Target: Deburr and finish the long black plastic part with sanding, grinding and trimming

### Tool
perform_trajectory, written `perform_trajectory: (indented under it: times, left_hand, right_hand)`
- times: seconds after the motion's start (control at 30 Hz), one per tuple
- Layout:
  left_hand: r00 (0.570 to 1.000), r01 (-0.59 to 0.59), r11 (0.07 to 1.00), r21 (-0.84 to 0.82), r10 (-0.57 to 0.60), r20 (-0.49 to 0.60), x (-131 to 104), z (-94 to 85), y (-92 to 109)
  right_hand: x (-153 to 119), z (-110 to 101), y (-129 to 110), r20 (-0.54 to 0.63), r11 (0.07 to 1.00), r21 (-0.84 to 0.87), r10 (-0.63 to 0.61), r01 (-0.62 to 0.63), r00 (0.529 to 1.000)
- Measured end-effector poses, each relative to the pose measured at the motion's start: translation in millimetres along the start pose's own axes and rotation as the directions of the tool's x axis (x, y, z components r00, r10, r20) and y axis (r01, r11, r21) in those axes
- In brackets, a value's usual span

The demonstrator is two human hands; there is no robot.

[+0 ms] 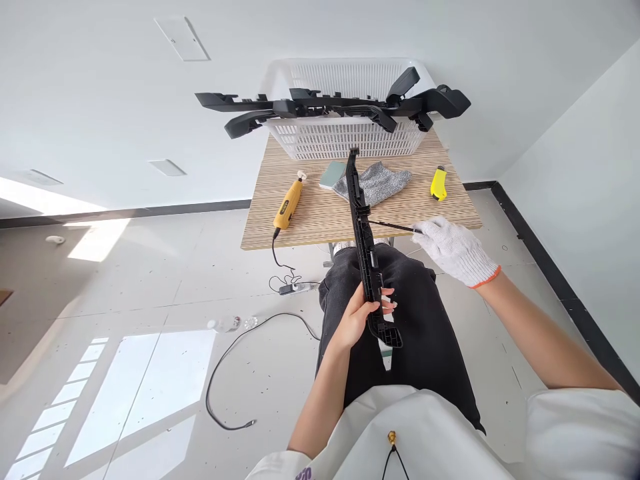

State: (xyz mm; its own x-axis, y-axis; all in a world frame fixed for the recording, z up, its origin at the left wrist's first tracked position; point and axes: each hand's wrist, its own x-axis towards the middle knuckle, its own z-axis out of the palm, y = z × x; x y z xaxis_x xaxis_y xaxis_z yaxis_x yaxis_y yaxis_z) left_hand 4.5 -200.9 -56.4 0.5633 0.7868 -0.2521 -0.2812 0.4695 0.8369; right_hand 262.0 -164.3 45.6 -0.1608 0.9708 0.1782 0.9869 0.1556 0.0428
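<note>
My left hand [357,316], bare, is closed around the lower part of a long black plastic trim piece [361,230]. The piece stands nearly upright in view above my lap, its ribbed side towards me and its top end over the table. My right hand [447,248] wears a white knitted glove with an orange cuff, its fingers pinched on a thin black strip [395,227]. That strip runs left to the middle of the trim piece; whether it is joined to the piece or only touches it, I cannot tell.
On the wood-grain table [320,232] lie a yellow rotary tool [289,205], a grey cloth [383,183], a green pad [332,175] and a yellow cutter [439,184]. A white basket [350,139] behind carries several black trim pieces [345,105]. Cables [227,347] trail on the floor.
</note>
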Motion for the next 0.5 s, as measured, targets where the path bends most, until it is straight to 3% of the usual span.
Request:
perform_trajectory:
  times: [0.13, 0.23, 0.5]
  left_hand:
    - [0.994, -0.111, 0.994, 0.007, 0.111, 0.003, 2, 1.0, -3]
    - [0.971, -0.223, 0.975, 0.005, 0.222, -0.093, 12, 2.5, -1]
    - [0.872, -0.415, 0.91, 0.004, 0.398, -0.286, 73, 18.5, 26]
  right_hand:
    - [-4, -3, 4, -0.027, 0.999, 0.04, 0.029, -0.028, 0.999]
    - [-6, -3, 7, -0.045, 0.997, 0.075, 0.024, -0.021, 0.999]
    - [0, -4, 4, -0.029, 0.964, 0.111, 0.247, -0.242, 0.969]
